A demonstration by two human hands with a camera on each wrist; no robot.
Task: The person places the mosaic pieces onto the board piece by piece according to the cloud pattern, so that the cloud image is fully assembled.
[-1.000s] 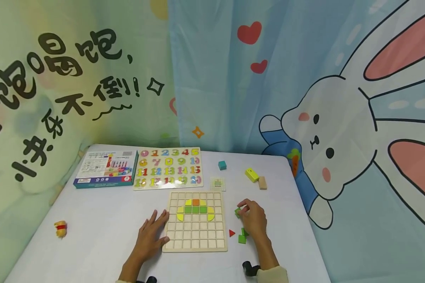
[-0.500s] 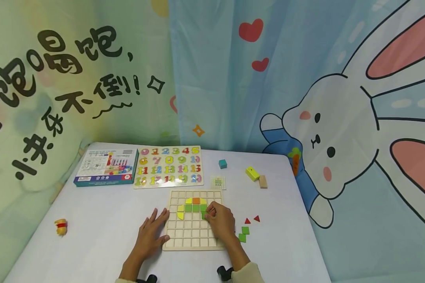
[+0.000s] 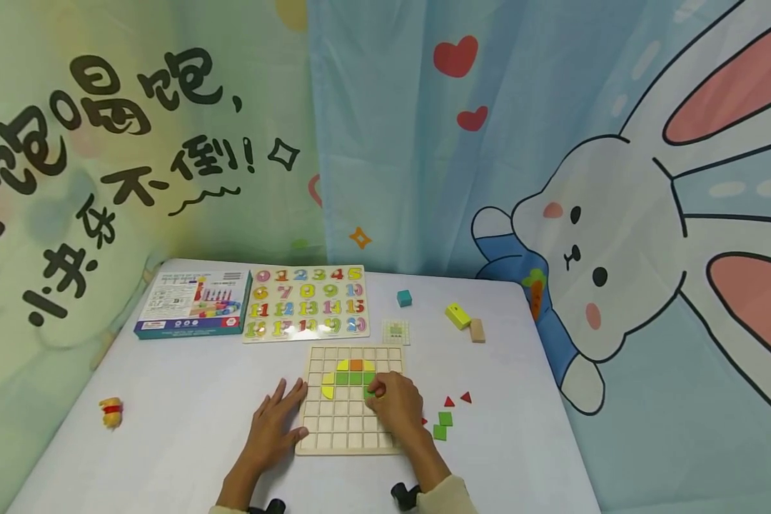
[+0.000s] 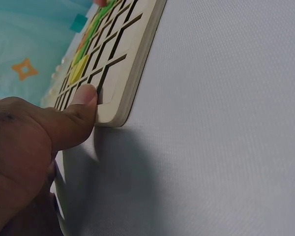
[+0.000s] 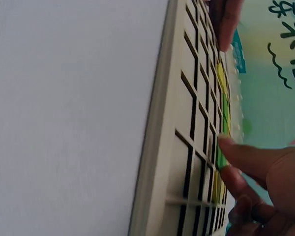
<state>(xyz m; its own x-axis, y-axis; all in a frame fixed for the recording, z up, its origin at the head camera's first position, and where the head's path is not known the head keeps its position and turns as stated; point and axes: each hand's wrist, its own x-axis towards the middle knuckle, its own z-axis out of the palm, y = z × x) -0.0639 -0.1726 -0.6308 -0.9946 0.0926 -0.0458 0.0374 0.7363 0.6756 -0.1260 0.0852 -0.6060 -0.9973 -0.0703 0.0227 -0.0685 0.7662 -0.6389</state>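
Note:
A wooden grid board [image 3: 343, 432] lies on the table, with yellow curved tiles [image 3: 328, 392], an orange square [image 3: 356, 365] and a row of green squares [image 3: 342, 378] in its cells. My right hand [image 3: 398, 407] is over the board's right half, thumb and forefinger pinching a green square tile [image 3: 368, 392] just below that row. In the right wrist view both fingertips meet green at the grid; whether the tile is fully seated is unclear. My left hand [image 3: 268, 432] rests at the board's left edge, fingers spread, with the thumb [image 4: 86, 96] on the frame near its corner.
Right of the board lie two loose green squares [image 3: 445, 419] and red triangles [image 3: 465, 397], one partly hidden. Behind stand a pattern card [image 3: 395, 332], number board [image 3: 305, 303], box [image 3: 189, 303], teal cube [image 3: 404, 298], yellow block [image 3: 457, 315] and wooden block [image 3: 477, 330]. A small figure [image 3: 111, 412] lies left.
My right hand has gone from the loose tiles on the right, where it picked up a green square, leftward onto the board, then shifted slightly. My left hand has stayed on the board's edge.

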